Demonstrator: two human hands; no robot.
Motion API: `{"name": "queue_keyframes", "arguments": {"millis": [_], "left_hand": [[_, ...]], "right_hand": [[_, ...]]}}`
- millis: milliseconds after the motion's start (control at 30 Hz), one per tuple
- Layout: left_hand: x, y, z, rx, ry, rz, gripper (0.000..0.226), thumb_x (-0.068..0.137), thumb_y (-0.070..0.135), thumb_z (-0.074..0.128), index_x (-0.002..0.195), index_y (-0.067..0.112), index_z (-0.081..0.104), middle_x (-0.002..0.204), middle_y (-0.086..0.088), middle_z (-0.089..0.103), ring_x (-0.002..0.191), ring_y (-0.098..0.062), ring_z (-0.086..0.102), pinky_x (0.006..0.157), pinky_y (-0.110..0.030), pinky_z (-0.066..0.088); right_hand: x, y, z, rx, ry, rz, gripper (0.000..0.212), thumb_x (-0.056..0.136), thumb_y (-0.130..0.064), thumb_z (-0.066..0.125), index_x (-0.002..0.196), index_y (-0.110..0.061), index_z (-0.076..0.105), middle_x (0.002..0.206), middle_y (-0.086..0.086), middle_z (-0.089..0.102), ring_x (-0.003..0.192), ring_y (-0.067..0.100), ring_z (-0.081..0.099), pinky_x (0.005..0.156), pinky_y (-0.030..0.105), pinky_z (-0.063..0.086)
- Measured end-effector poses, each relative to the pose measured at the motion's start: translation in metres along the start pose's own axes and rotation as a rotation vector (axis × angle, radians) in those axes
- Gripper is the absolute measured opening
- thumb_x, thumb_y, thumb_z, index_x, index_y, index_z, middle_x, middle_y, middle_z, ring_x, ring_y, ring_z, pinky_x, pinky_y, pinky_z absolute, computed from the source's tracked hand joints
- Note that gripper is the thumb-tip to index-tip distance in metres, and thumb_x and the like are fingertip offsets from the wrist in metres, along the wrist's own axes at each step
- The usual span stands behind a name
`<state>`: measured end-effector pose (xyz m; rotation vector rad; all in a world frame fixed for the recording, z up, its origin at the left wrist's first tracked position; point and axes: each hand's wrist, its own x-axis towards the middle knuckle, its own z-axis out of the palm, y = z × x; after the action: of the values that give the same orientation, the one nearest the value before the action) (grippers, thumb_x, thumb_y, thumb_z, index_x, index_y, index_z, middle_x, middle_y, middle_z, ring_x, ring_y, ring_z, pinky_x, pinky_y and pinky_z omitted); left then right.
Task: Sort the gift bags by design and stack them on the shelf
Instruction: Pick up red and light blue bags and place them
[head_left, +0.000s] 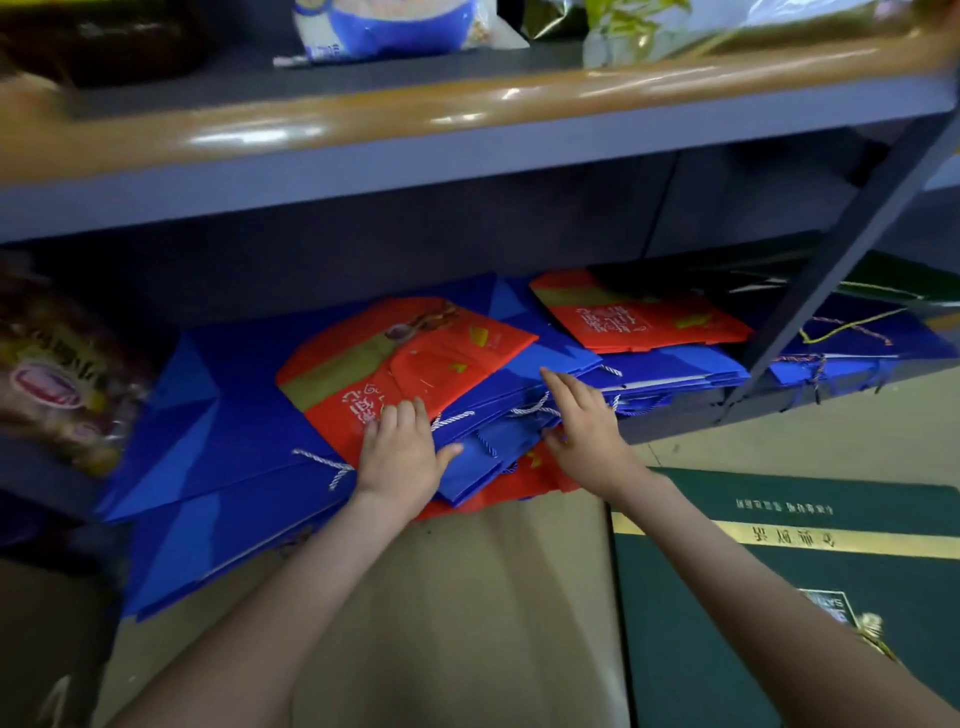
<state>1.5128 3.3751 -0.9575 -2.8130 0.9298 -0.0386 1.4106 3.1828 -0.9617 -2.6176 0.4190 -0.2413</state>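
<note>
Flat blue gift bags (234, 415) with twisted cord handles lie heaped on the low shelf, their front edges hanging over it. On top of the middle heap lies a red gift bag (395, 358) with white lettering. My left hand (400, 457) presses flat on the near edge of that red bag and the blue one beneath. My right hand (582, 421) rests with fingers spread on the blue stack (561, 358) beside it, thumb under the stack's edge. A second red bag (639, 317) tops another blue pile farther right. More red bags (519, 480) stick out from under the stack.
The upper shelf board (467, 140) with a brown rail overhangs close above. A diagonal metal brace (831, 260) crosses the right side. A dark green bag (779, 571) with a gold stripe lies on the floor at right. Packaged goods (57, 379) sit at left.
</note>
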Motion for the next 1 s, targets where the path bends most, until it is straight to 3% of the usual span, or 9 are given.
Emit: {"name": "queue_keyframes", "arguments": {"millis": [100,200,267,333,433,533,733,833,1000], "left_hand": [[-0.006,-0.008,0.003,0.044,0.157,0.080,0.050,0.054,0.027,0.088,0.095,0.006,0.070,0.080,-0.010,0.058,0.073,-0.026,0.057,0.063,-0.035,0.050],[-0.014,0.000,-0.014,-0.088,0.219,0.100,0.033,0.059,-0.009,0.068,0.089,0.005,0.065,0.088,-0.021,0.061,0.079,-0.040,0.061,0.070,-0.045,0.054],[-0.023,0.017,-0.027,-0.186,0.270,0.158,0.035,0.069,-0.008,0.042,0.093,0.006,0.063,0.103,-0.027,0.065,0.093,-0.043,0.064,0.078,-0.046,0.054],[-0.031,0.035,-0.038,-0.238,0.341,0.310,0.038,0.071,0.002,0.031,0.095,0.009,0.059,0.100,-0.021,0.070,0.088,-0.035,0.069,0.071,-0.038,0.057],[-0.036,0.054,-0.040,-0.272,0.443,0.648,0.036,0.074,0.005,0.033,0.108,0.007,0.046,0.107,-0.017,0.069,0.095,-0.030,0.069,0.077,-0.036,0.056],[-0.042,0.059,-0.026,-0.282,0.466,0.828,0.040,0.075,0.002,0.034,0.113,0.004,0.044,0.112,-0.017,0.068,0.099,-0.029,0.068,0.076,-0.037,0.058],[-0.074,0.084,0.029,-0.187,0.500,1.034,0.038,0.080,0.005,0.037,0.117,0.006,0.045,0.115,-0.011,0.068,0.103,-0.027,0.066,0.084,-0.034,0.054],[-0.083,0.095,0.064,-0.158,0.443,1.072,0.038,0.082,0.007,0.039,0.118,0.007,0.050,0.114,-0.009,0.068,0.102,-0.028,0.067,0.083,-0.034,0.055],[-0.112,0.089,0.115,-0.054,0.235,1.170,0.048,0.082,0.008,0.033,0.111,0.012,0.071,0.110,-0.004,0.070,0.099,-0.025,0.068,0.083,-0.031,0.055]], "right_hand": [[-0.004,-0.005,0.000,0.080,-0.010,0.040,0.065,0.092,-0.014,0.053,0.149,-0.014,0.023,0.149,0.008,0.031,0.133,0.029,0.028,0.107,0.035,0.023],[-0.004,-0.011,-0.004,0.297,0.059,0.179,0.053,0.095,-0.025,0.055,0.143,-0.013,0.036,0.132,0.005,0.048,0.123,0.022,0.041,0.098,0.027,0.032],[-0.004,-0.019,-0.011,0.625,0.052,0.369,0.047,0.094,-0.032,0.057,0.135,-0.011,0.044,0.110,0.002,0.060,0.099,0.017,0.058,0.086,0.030,0.044],[-0.006,-0.025,-0.020,1.096,-0.006,0.501,0.046,0.093,-0.036,0.057,0.130,-0.010,0.049,0.102,0.005,0.065,0.084,0.019,0.064,0.081,0.037,0.052],[-0.016,-0.017,-0.037,1.562,0.016,0.549,0.048,0.090,-0.040,0.056,0.128,-0.012,0.055,0.118,0.011,0.066,0.105,0.028,0.065,0.087,0.042,0.054],[-0.045,0.014,-0.052,1.738,0.124,0.521,0.044,0.093,-0.037,0.049,0.127,-0.010,0.057,0.123,0.014,0.064,0.113,0.031,0.061,0.095,0.050,0.048],[-0.125,0.087,-0.040,1.632,0.068,0.775,0.038,0.080,-0.020,0.059,0.117,-0.014,0.058,0.097,0.007,0.073,0.083,0.022,0.071,0.070,0.043,0.059],[-0.151,0.109,-0.009,1.424,-0.002,0.972,0.017,0.094,-0.010,0.046,0.107,-0.008,0.057,0.076,0.006,0.073,0.064,0.016,0.071,0.058,0.031,0.059],[-0.204,0.114,0.060,1.198,-0.212,1.216,0.020,0.099,-0.018,0.043,0.088,-0.007,0.055,0.057,0.005,0.065,0.048,0.015,0.065,0.049,0.026,0.055]]}}
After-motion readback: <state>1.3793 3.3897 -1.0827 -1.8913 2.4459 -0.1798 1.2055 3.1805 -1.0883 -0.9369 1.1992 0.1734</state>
